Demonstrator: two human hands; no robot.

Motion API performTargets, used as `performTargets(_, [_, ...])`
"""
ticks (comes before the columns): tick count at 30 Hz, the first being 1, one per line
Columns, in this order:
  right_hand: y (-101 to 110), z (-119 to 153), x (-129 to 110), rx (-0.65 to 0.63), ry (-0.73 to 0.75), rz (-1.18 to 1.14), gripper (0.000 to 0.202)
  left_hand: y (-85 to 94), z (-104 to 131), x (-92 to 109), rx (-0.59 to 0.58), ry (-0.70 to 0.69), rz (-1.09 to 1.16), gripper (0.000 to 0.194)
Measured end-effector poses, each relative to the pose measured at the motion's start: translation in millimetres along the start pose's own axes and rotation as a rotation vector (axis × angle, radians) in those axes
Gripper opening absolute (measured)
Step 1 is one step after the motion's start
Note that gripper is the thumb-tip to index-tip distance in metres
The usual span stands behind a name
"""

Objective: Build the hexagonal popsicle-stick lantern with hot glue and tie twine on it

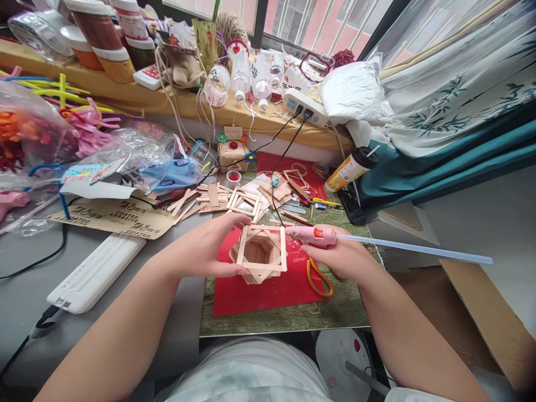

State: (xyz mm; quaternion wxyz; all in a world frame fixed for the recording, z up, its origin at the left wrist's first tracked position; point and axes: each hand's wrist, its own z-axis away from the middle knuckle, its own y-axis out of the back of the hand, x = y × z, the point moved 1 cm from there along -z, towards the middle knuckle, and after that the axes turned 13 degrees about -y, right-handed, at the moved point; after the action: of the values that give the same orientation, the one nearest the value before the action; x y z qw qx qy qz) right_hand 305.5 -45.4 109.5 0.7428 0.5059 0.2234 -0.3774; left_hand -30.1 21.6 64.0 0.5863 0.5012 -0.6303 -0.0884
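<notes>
My left hand [213, 245] grips the left side of a hollow stack of popsicle sticks [263, 269], thumb at the front and fingers at the back. The sticks are layered in turned squares around an open middle, with one square frame on top. In my right hand [345, 254] is a pink hot glue gun [312, 235], a long clear glue stick [414, 249] running out of its rear to the right. The gun's nozzle points left, close to the stack's right edge. Beneath lies a red sheet [247, 301], and an orange ring-shaped cord [319, 279] rests by my right hand.
Loose popsicle sticks [209, 196] and a small tub of red bits [233, 178] lie behind the stack. A stick box [233, 153] stands further back. A black cord runs from the power strip [307, 109] to the glue gun. A lidded drink cup [352, 168] stands at right.
</notes>
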Motion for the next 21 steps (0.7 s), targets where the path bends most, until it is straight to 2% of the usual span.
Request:
performTargets(5, [9.5, 5.8, 18.6, -0.048, -0.033, -0.134, 0.046, 1.4, -0.1, 2.3, 0.018, -0.015, 0.029, 0.087])
performTargets(10, [-0.4, 29.1, 49.7, -0.085, -0.039, -0.292, 0.042, 1.6, 0.8, 1.1, 0.020, -0.024, 0.062, 0.085])
performTargets(12, [-8.2, 41.9, 51.0, -0.105, -0.011, -0.286, 0.037, 0.7, 1.5, -0.2, 0.018, -0.029, 0.057, 0.086])
performTargets(15, [-18.4, 56.8, 40.9, -0.184, 0.026, -0.199, 0.031, -0.9, 2.2, -1.3, 0.016, -0.029, 0.029, 0.089])
performTargets(18, [-22.4, 61.7, 33.3, -0.253, 0.028, -0.121, 0.023, -1.8, 2.2, -0.9, 0.023, -0.036, 0.012, 0.091])
performTargets(21, [-23.5, 60.2, 37.3, -0.294, 0.046, -0.092, 0.019, -2.9, 1.5, 0.4, 0.025, -0.041, -0.015, 0.091])
